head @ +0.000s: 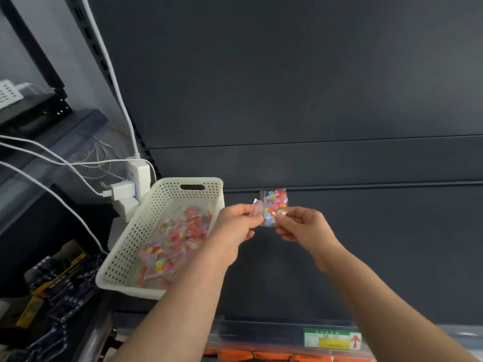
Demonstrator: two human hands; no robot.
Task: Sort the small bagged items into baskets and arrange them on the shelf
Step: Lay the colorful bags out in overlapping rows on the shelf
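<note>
A small clear bag of colourful buttons (274,202) is held up over the dark shelf (339,257), just right of the basket. My left hand (235,223) pinches its left edge and my right hand (300,226) pinches its lower right corner. A white perforated basket (136,239) stands on the shelf at the left. Several similar bags of coloured buttons (172,241) lie inside it.
A white power strip with plugged chargers (133,184) and white cables (52,163) sit left of the basket. Dark packaged goods (57,283) lie at lower left. The shelf's front rail carries a green and yellow price label (332,338), with orange packs (261,355) below.
</note>
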